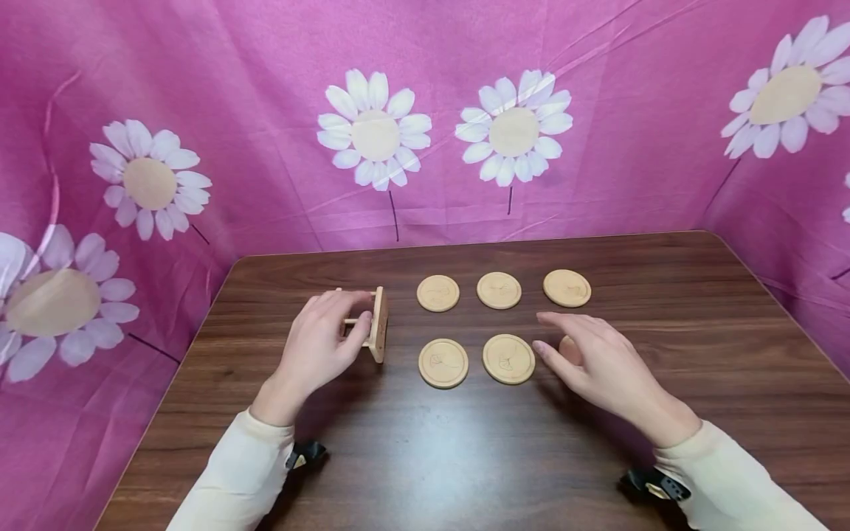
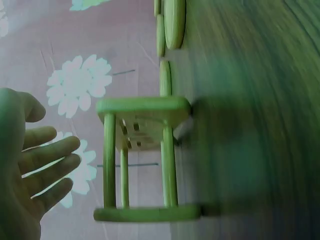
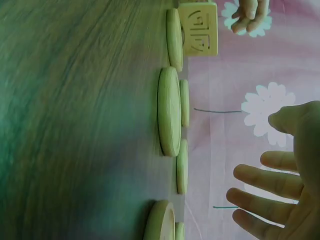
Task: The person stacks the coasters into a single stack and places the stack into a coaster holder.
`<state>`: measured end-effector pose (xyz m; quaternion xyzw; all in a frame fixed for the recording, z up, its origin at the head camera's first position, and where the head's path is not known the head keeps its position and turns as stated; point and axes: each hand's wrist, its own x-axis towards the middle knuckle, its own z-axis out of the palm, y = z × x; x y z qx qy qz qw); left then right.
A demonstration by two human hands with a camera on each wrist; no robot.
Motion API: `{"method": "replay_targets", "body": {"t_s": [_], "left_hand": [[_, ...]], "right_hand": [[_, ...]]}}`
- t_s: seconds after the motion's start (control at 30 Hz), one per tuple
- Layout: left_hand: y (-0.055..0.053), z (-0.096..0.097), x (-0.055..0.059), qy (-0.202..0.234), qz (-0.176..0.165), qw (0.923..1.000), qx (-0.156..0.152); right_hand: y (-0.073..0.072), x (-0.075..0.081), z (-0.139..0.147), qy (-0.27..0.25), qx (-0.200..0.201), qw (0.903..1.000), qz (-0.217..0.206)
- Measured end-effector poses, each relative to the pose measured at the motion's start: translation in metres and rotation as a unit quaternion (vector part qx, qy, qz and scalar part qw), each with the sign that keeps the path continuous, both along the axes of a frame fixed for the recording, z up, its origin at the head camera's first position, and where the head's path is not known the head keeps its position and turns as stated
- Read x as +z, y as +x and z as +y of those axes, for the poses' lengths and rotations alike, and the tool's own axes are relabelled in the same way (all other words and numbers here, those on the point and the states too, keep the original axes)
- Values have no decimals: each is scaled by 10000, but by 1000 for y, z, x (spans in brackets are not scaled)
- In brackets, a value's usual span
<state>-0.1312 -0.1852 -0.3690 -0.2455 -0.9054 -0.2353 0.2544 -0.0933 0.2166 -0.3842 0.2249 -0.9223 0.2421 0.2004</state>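
A small wooden coaster rack (image 1: 380, 324) with rods between two end boards stands at the left of the table. My left hand (image 1: 325, 332) is over it in the head view; the left wrist view shows the fingers (image 2: 52, 155) extended beside the rack (image 2: 145, 107), apart from it. Several round wooden coasters with line drawings lie flat in two rows, among them a front one (image 1: 508, 359) and a back-right one (image 1: 567, 287). My right hand (image 1: 600, 361) hovers with spread fingers over the front row's right end, hiding most of a coaster (image 3: 161, 222) there.
The other coasters lie at the front left (image 1: 443, 363), back left (image 1: 438, 293) and back middle (image 1: 499, 290). The dark wood-grain table (image 1: 425, 457) ends at a pink curtain (image 1: 445, 214) with white flowers. A black strap sits on each wrist.
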Motion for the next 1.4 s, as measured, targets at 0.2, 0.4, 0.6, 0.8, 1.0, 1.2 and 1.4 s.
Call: {"method": "replay_targets", "body": {"t_s": [0.2, 0.4, 0.6, 0.8, 1.0, 1.2, 1.4], "left_hand": [[0, -15, -2, -37, -213, 9996, -184], [1, -33, -2, 26, -344, 9983, -470], [2, -52, -5, 126, -390, 9967, -694], [1, -60, -8, 222, -635, 9951, -722], [-4, -64, -10, 105, -723, 9957, -571], [-5, -69, -11, -220, -782, 9960, -365], [-7, -77, -17, -302, -1073, 9936, -178]], "right_hand": [[-4, 0, -8, -97, 215, 9996, -143], [-8, -4, -19, -146, 415, 9980, -455], [-9, -7, -32, -244, 732, 9934, -847], [-5, -9, -37, -194, 874, 9911, -981], [-3, -12, -42, -116, 1000, 9900, -983], [-2, -16, -49, -68, 1151, 9897, -844], [-2, -15, -58, -27, 1244, 9876, -957]]}}
